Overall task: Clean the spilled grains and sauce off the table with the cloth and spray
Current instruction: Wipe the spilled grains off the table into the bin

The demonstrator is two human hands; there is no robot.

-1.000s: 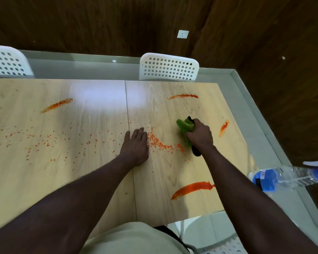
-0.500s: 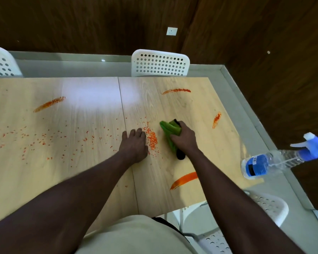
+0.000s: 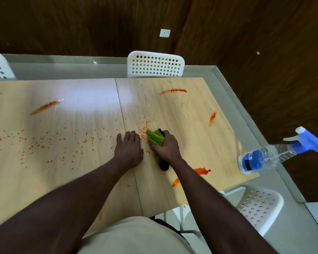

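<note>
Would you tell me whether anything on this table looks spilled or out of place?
Yes. Small orange-red grains lie scattered over the light wooden table, thickest beside the green cloth gripped by the right hand. Orange sauce streaks mark several spots, and the clear spray bottle with a blue trigger stands at the right edge.

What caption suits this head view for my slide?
Right hand grips a crumpled green cloth beside scattered orange grains; left hand lies flat.

Open tabletop (image 3: 191, 110) stretches ahead and right of the right hand (image 3: 166, 148) as far as the spray bottle (image 3: 253, 160) at the edge; the flat left hand (image 3: 129, 149) blocks its left side.
</note>
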